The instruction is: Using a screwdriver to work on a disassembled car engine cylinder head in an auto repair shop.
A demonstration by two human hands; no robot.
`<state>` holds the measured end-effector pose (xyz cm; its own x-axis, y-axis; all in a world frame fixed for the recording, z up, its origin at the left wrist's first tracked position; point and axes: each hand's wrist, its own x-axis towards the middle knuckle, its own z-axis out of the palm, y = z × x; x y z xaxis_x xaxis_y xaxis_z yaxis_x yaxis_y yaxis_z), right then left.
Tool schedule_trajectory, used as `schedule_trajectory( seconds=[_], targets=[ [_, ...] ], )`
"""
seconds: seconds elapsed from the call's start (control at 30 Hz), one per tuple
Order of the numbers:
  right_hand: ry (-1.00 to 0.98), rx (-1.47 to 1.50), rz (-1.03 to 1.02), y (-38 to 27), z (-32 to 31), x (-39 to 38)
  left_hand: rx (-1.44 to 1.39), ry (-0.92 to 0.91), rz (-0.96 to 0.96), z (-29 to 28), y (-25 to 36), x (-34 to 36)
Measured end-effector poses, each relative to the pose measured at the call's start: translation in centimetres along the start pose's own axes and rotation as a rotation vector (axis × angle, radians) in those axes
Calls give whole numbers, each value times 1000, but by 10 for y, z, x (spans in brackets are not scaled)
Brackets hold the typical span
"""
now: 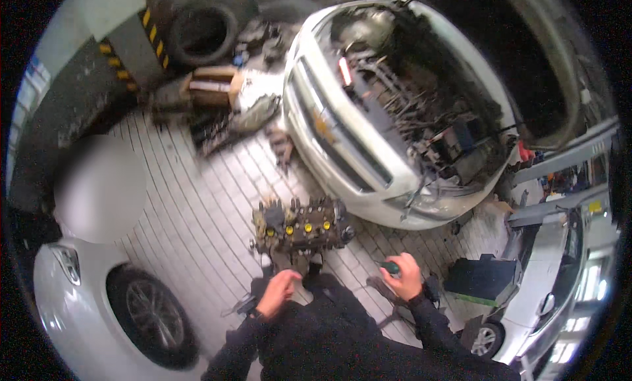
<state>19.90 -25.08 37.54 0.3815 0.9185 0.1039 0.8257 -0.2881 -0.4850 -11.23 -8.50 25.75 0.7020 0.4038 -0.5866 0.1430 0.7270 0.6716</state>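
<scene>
An engine (304,228) with several yellow spots along its top stands low in front of me, on a support mostly hidden by my body. Just short of its near left side is my left hand (280,293), apart from it, its fingers curled together and nothing visible in them. My right hand (405,277) is raised to the right of the engine, closed around a small dark green object (390,268). Only one end of that object shows between thumb and fingers, so its kind is unclear.
Beyond the engine stands a white car (392,154) with its engine bay exposed. A silver car (79,302) is close on my left, near a blurred-out person-sized shape. On the right are a dark box (484,279) and another car (543,276). Parts, a carton (212,85) and a tire (203,33) lie at the back.
</scene>
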Motion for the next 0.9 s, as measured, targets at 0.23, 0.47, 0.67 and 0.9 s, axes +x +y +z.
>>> schedule_trajectory(
  seconds=[0.23,0.47,0.67,0.9],
  targets=[
    [675,-46,355,-21,-122,-68,-138,306,290,-80,104,-50],
    [1073,157,358,-146,-128,-116,144,143,701,-146,238,-58],
    [795,255,-15,-304,-214,-143,157,-13,1228,-94,378,-198],
    [140,571,-822,-408,-258,-137,182,-1291,1189,20,388,-339]
  ],
)
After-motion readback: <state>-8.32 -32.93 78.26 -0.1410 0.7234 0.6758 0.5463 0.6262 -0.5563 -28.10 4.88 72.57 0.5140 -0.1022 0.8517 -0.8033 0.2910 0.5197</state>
